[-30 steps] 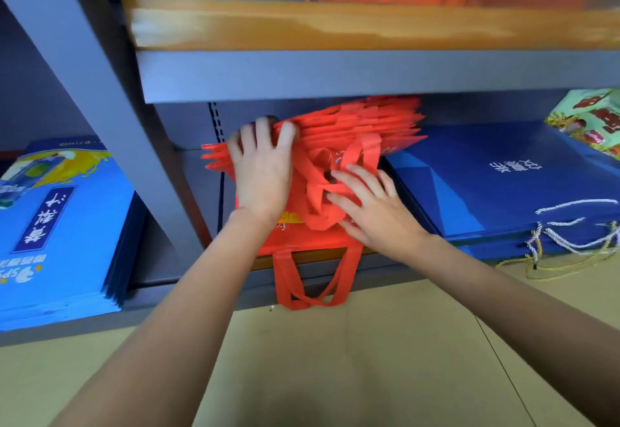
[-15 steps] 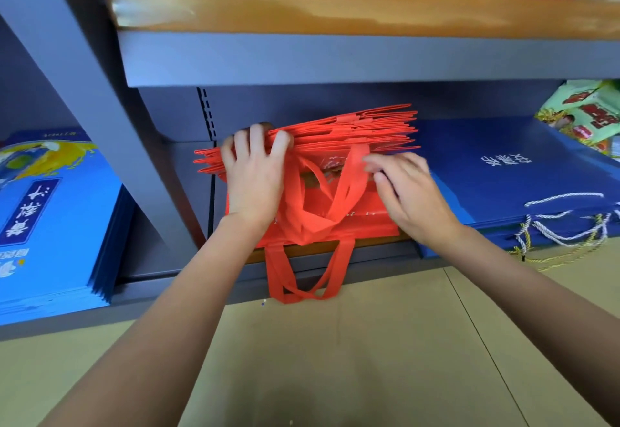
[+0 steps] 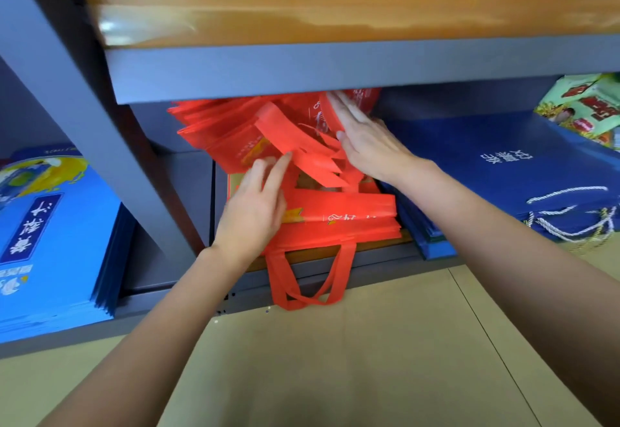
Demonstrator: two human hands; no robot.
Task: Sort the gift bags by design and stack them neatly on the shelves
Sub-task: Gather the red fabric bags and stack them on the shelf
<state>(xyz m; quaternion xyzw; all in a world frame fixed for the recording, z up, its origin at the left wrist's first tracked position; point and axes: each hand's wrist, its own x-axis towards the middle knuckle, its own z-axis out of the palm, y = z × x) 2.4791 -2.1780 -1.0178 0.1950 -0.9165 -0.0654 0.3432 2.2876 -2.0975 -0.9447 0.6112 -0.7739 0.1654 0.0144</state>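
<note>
Both hands lie flat with fingers straight on floppy red fabric gift bags (image 3: 339,222): left hand (image 3: 255,211) low, right hand (image 3: 365,144) higher.

Grey metal shelf (image 3: 335,258), red gift bags (image 3: 342,222), dark blue bags (image 3: 503,171) beside them, green packets (image 3: 583,107) far right

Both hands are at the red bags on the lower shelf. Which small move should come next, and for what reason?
Probably press the lifted upper red bags down flat with the right hand. They tilt up toward the shelf above, while the lower red bags lie flat. One handle loop also hangs over the shelf edge; the left hand could tuck it afterwards.
</note>
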